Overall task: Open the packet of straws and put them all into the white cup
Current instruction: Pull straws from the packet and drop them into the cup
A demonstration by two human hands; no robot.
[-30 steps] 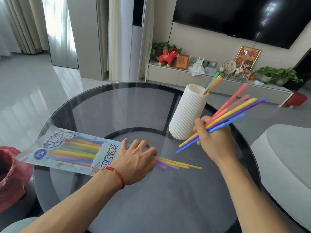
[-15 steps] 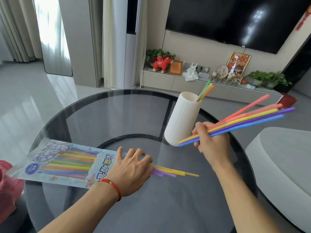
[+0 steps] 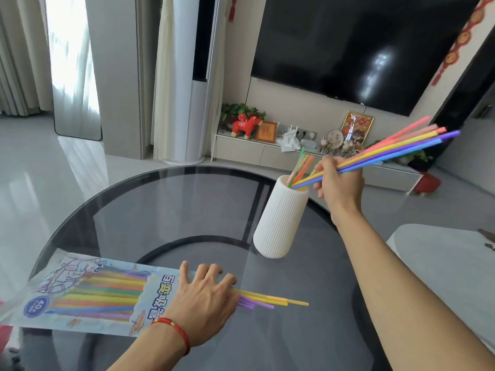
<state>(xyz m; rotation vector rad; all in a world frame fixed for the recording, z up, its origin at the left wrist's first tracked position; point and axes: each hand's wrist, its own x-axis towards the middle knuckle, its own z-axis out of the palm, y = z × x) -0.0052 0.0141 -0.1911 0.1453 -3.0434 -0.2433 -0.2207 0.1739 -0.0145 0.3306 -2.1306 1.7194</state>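
Note:
A tall ribbed white cup (image 3: 281, 220) stands on the round glass table (image 3: 174, 210) with a few straws (image 3: 301, 167) sticking out of it. My right hand (image 3: 338, 180) grips a bundle of coloured straws (image 3: 396, 145) just right of the cup's rim; their lower tips reach the cup's mouth and the long ends point up to the right. The printed straw packet (image 3: 91, 293) lies flat at the near left. My left hand (image 3: 203, 298) presses flat on its open end, fingers spread. Yellow and purple straws (image 3: 267, 301) poke out from under that hand.
A red bag (image 3: 5, 336) shows at the lower left edge. A pale cushioned seat (image 3: 442, 261) stands to the right of the table. Beyond the table are a low TV cabinet (image 3: 267, 151) with ornaments and a standing air conditioner (image 3: 192, 103).
My right hand has risen with the straw bundle from beside the cup's base to its rim, and the straw tips now meet the cup's mouth. My left hand stays on the packet.

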